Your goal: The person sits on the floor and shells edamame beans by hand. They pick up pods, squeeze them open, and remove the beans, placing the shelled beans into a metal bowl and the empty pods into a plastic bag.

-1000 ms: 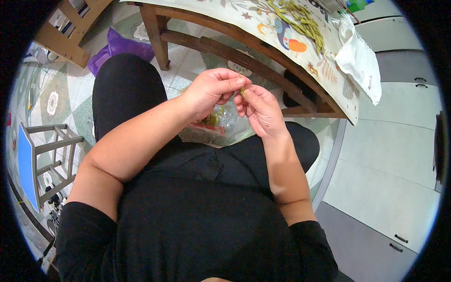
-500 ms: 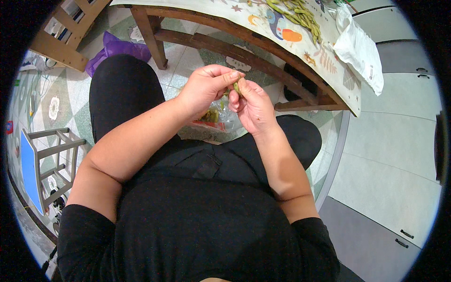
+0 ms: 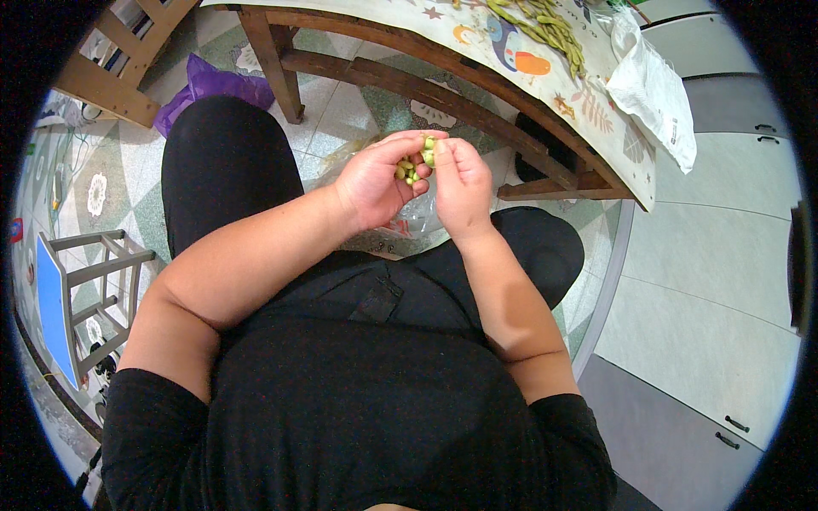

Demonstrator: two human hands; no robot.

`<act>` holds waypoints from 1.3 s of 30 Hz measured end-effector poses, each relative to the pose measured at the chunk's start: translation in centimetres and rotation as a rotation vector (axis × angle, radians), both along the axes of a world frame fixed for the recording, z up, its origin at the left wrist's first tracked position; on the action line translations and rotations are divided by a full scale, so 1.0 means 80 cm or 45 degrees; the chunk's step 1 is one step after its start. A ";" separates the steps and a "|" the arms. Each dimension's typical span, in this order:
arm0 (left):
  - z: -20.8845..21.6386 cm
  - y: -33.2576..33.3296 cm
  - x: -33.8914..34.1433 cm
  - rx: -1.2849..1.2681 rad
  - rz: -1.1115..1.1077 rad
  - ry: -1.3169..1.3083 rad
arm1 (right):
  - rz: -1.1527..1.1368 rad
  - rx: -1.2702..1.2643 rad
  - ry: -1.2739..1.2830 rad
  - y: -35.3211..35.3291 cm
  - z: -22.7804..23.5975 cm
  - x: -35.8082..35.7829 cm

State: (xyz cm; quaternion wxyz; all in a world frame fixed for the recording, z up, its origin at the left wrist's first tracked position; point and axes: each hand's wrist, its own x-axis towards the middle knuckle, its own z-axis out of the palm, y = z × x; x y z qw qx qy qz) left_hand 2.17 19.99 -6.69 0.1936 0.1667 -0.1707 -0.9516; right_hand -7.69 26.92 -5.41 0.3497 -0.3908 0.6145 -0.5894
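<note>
My left hand (image 3: 373,186) is cupped around several shelled green soybeans (image 3: 409,174), which show in its palm. At its fingertips is an opened green soybean pod (image 3: 429,153), held between both hands. The thumb and fingers of my right hand (image 3: 464,189) pinch this pod from the right side. Below the hands, on the floor between my legs, lies a clear plastic bag (image 3: 419,221), mostly hidden by my hands. A heap of whole soybean pods (image 3: 552,36) rests on the table's patterned cloth.
A wooden table (image 3: 409,83) with a printed cloth stands ahead, and a white plastic bag (image 3: 652,94) hangs over its right end. Purple bag (image 3: 209,85) by my left knee; blue-topped stool (image 3: 58,311) at left. Pale cabinets (image 3: 707,255) line the right.
My left hand has turned palm up, so the beans in it now show. The pod between my hands has opened, and my right hand has turned its back upward.
</note>
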 end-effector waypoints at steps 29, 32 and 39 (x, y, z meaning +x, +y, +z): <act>-0.002 0.000 -0.003 -0.215 0.068 -0.311 | -0.030 -0.006 -0.144 -0.004 -0.013 -0.013; -0.004 -0.001 -0.001 -0.157 0.039 -0.268 | -0.060 -0.002 0.185 -0.003 -0.018 -0.013; -0.009 -0.004 -0.002 0.247 0.059 -0.154 | -0.041 0.102 0.038 -0.006 -0.020 -0.009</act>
